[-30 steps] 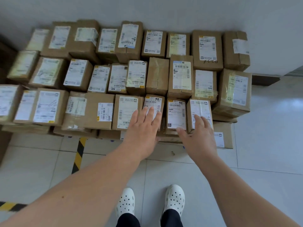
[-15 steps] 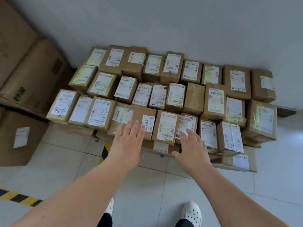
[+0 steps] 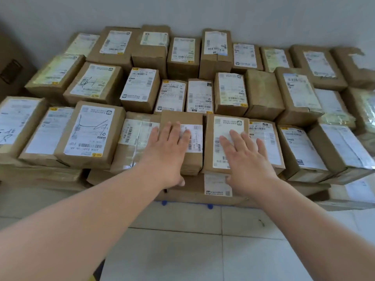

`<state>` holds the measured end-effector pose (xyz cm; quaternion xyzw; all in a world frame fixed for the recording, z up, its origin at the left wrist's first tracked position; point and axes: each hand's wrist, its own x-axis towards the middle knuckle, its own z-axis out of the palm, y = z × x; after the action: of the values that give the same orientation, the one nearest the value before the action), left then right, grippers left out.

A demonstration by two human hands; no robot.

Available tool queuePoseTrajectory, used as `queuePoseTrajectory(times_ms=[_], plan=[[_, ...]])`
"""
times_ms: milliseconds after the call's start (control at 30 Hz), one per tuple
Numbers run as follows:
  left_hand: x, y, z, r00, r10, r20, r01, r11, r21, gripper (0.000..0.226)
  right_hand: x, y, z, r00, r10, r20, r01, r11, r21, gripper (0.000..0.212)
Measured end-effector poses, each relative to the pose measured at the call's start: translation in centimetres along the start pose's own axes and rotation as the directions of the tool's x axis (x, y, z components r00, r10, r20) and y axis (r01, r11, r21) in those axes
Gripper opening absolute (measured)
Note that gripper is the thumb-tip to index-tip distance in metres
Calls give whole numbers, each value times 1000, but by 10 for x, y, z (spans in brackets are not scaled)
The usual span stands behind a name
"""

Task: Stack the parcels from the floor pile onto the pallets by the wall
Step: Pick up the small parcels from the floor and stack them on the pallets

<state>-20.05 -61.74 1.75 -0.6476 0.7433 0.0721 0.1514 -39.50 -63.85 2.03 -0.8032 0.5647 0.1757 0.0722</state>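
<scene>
standing before the stack, the person reaches both bare arms forward. the left hand (image 3: 168,153) rests flat, fingers straight and together, on a brown cardboard parcel with a white barcode label (image 3: 180,117) in the front row. the right hand (image 3: 246,159), fingers straight and spread, is over the neighbouring brown cardboard parcel with a tall white label (image 3: 227,124); contact cannot be confirmed. neither hand grips anything. both parcels sit among rows of labelled brown boxes (image 3: 140,86) packed against the pale grey wall (image 3: 243,13), above the white tiled floor (image 3: 243,250).
</scene>
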Motion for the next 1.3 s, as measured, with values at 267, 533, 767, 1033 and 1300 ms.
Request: queuePoseTrajectory(times_ms=[267, 533, 767, 1033, 1300], plan=[[24, -11, 24, 968, 81, -236, -87, 996, -16, 115, 19, 9, 5, 992, -64, -113, 68, 997, 35, 97], [12, -15, 21, 976, 64, -208, -75, 996, -41, 128, 12, -6, 10, 994, -21, -107, 30, 996, 78, 112], [-6, -33, 27, 972, 34, -233, -50, 997, -64, 128, 10, -22, 6, 990, -19, -142, 30, 997, 74, 119], [-28, -65, 16, 961, -19, -276, 4, 998, -55, 130, 5, -69, -28, 965, -151, -216, 177, 978, 106, 125], [-65, -125, 23, 979, -161, -123, 164, 986, 21, 134, 24, -155, -27, 915, -336, -221, 357, 932, 61, 113]])
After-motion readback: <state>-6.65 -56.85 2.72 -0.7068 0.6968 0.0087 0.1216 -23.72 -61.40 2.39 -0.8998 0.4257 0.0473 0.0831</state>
